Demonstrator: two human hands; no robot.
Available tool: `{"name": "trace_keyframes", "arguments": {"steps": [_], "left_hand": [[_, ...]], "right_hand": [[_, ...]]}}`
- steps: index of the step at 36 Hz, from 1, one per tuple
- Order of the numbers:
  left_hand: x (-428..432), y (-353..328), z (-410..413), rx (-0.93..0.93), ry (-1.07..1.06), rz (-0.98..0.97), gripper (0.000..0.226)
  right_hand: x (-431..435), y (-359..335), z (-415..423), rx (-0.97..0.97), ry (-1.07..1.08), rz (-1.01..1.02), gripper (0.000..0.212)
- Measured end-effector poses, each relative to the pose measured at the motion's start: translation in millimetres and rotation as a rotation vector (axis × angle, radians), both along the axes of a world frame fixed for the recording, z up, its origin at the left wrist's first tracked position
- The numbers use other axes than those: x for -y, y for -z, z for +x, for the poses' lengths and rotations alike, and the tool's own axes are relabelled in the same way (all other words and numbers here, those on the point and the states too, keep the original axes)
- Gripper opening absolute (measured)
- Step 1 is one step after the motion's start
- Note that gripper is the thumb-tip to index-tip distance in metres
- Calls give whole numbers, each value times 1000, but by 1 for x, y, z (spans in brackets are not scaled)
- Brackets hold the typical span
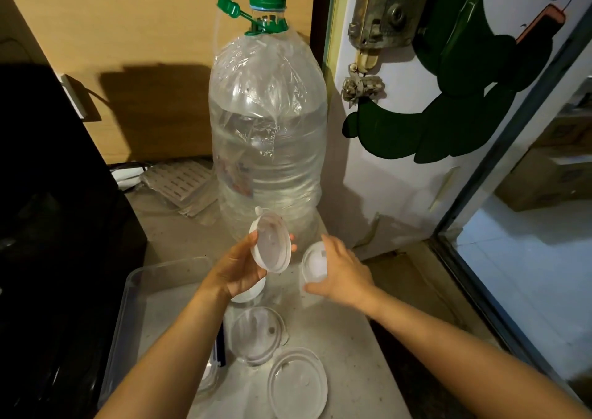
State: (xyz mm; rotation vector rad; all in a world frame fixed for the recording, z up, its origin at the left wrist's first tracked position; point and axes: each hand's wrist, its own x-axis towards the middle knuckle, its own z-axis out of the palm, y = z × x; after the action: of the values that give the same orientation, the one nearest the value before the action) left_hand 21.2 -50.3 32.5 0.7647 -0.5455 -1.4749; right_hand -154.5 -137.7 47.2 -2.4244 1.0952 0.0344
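Observation:
My left hand (238, 269) grips a round translucent plastic lid (272, 242), tilted up on edge in front of the big water bottle. My right hand (341, 271) curls around a small clear plastic cup (314, 263) that stands on the counter, thumb below and fingers over its far rim. A white-rimmed cup (248, 292) sits partly hidden under my left hand. Two more clear lids (258, 335) (298, 383) lie flat on the counter nearer to me.
A large clear water bottle (267, 130) with a green cap stands at the back of the stone counter (349, 348). A clear plastic tray (141, 297) lies at the left, beside a black appliance (54, 226). A white door (400, 162) and the counter's drop-off bound the right.

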Motion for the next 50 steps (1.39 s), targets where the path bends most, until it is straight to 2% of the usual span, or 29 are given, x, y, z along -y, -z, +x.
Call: {"name": "trace_keyframes", "arguments": {"steps": [5,8,12,17,23,28,33,45,47,50], "left_hand": [[-2,-6,-1,-2,-19,23,92],[-4,-11,-2,-20,-19,7,86],[-6,-20,-4,-4,-8,-31,70],[-8,-30,-8,42,-15,-50,84],[-11,-39,-8,25,-35,-92,69],[-14,-41,-7,3,-60,-78,85],[-15,-44,-6,24,-39,-132,63],[-19,-47,-5,153,18,-170,61],[-22,-48,-5,163,23,-166,64],[-23,-49,-6,172,8,-139,83]], "right_hand": [[11,-40,8,239,-54,23,110],[14,-55,14,373,-101,43,111],[12,-70,23,437,-213,41,110],[4,-82,34,410,-370,35,109],[-4,-83,43,370,-496,-2,110],[-7,-84,45,377,-550,17,111],[-10,-87,46,371,-599,64,106],[-10,-83,49,249,-727,-6,117],[-10,-81,50,229,-751,-23,116],[-10,-79,51,213,-770,-33,117]]}}
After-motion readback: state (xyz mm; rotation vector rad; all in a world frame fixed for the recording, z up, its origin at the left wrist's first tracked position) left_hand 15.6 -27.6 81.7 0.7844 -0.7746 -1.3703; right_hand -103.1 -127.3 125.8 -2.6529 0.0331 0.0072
